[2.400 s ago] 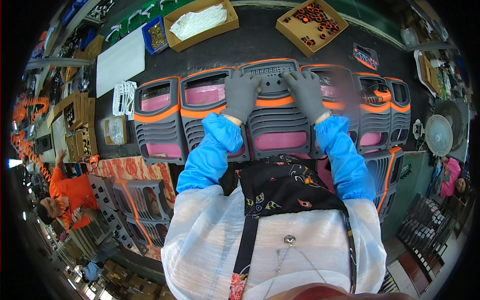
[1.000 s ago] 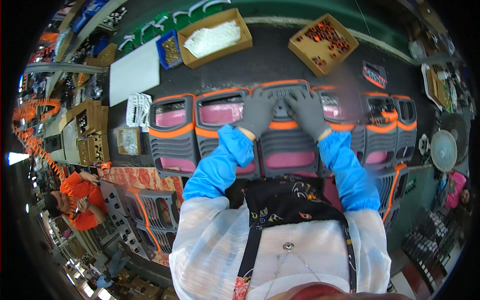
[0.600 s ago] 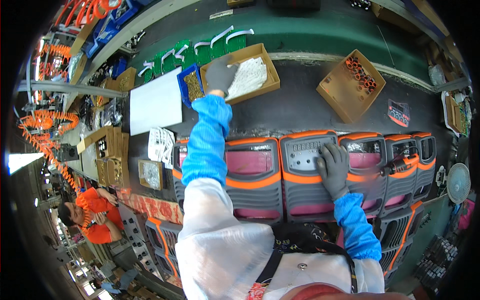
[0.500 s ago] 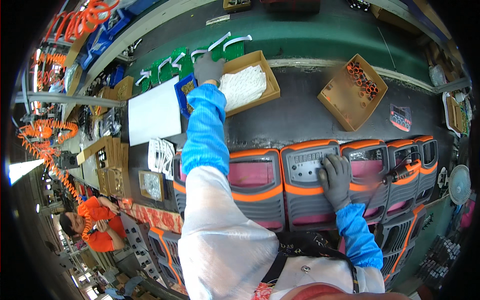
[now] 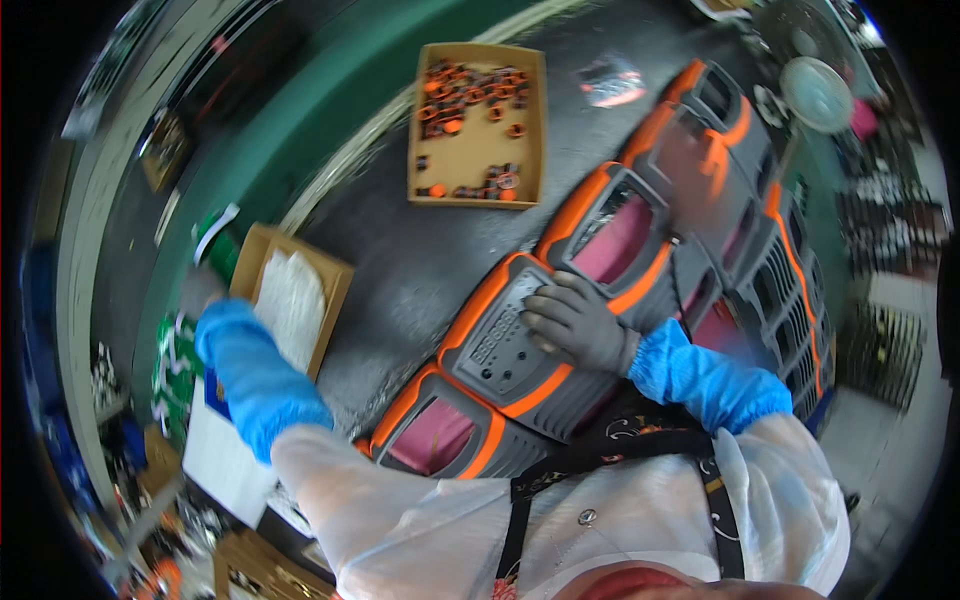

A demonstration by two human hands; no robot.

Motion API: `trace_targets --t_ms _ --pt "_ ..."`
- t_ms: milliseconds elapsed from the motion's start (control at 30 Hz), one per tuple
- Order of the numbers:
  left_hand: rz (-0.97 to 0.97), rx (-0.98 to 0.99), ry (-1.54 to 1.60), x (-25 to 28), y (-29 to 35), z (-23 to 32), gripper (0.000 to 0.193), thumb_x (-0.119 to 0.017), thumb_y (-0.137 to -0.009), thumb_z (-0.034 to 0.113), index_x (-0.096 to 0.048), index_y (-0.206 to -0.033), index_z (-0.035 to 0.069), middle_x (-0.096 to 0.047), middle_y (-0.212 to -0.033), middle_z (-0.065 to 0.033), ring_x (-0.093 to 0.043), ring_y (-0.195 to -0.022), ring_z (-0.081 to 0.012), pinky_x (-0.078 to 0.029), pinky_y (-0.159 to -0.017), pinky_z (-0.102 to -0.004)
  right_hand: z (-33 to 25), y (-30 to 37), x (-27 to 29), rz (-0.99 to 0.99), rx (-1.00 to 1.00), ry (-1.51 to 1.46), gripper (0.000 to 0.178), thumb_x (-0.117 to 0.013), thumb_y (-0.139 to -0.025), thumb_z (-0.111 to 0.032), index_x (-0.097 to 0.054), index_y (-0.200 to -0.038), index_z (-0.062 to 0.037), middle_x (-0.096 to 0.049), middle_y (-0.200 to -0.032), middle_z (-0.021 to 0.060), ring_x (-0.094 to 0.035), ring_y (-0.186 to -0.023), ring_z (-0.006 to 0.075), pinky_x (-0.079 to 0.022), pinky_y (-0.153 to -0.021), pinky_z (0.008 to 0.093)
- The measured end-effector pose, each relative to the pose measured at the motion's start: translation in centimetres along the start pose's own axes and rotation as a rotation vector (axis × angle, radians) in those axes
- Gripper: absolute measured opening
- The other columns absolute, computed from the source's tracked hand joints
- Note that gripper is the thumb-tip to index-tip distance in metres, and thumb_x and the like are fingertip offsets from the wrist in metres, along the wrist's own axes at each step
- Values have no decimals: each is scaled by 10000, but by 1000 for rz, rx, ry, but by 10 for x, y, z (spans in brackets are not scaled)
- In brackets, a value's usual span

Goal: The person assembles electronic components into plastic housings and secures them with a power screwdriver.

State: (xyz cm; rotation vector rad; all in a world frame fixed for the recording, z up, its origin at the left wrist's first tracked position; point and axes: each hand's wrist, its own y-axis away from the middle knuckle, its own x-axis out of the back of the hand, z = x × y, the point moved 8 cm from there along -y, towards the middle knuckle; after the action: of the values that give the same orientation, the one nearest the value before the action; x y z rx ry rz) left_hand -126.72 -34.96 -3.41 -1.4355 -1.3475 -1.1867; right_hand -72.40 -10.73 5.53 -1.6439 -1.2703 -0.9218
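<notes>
My left hand (image 5: 203, 290), in a grey glove and smeared by motion, reaches out to the far left. It is beside the green circuit boards (image 5: 176, 362) with white ribbon cables, close to the outer side of a cardboard box (image 5: 335, 310) of white sheets. Its fingers are too blurred to read. My right hand (image 5: 572, 322), also gloved in grey, lies with fingers stretched out over the edge of a grey panel (image 5: 503, 335) with small windows and holes. That panel sits in a grey and orange plastic housing (image 5: 545, 405).
Similar housings (image 5: 440, 440) with pink inside stand in a row. An open carton (image 5: 480, 202) holds small black and orange parts. Past it lies a bagged, printed panel (image 5: 612, 82). A blurred orange tool (image 5: 714, 165) hangs above the right housings. White sheet material (image 5: 225, 455) lies at left.
My view has swung to the right, so the bench now runs aslant. My left hand remains near the circuit boards; my right hand stays on the same panel.
</notes>
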Motion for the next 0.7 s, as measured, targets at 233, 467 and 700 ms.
trace_targets --t_ms 233,467,700 --pt "458 7 192 109 44 -4 348 -498 -879 373 -619 -1144 181 -640 -1057 -99 -565 -1011 -338 -476 -776 -479 -7 4 1 54 79 -58 338 -654 -742 -182 -573 -1053 -79 -553 -1068 59 -506 -1061 227 -316 -1030 439" --pt "657 -450 621 218 136 37 204 -606 -826 240 -680 -977 125 -658 -875 -116 -622 -822 -310 -485 -735 -425 -13 7 -5 55 143 -71 302 -636 -755 -198 -575 -1031 -89 -555 -1067 55 -505 -1063 225 -310 -1031 444" --pt "372 -573 1192 279 277 88 221 -631 -855 242 -646 -923 32 -606 -728 -109 -551 -660 -179 -430 -617 -312 4 -14 24 125 -351 -848 332 -570 -866 -207 -543 -1164 -63 -554 -1158 91 -519 -1089 239 -403 -960 418"
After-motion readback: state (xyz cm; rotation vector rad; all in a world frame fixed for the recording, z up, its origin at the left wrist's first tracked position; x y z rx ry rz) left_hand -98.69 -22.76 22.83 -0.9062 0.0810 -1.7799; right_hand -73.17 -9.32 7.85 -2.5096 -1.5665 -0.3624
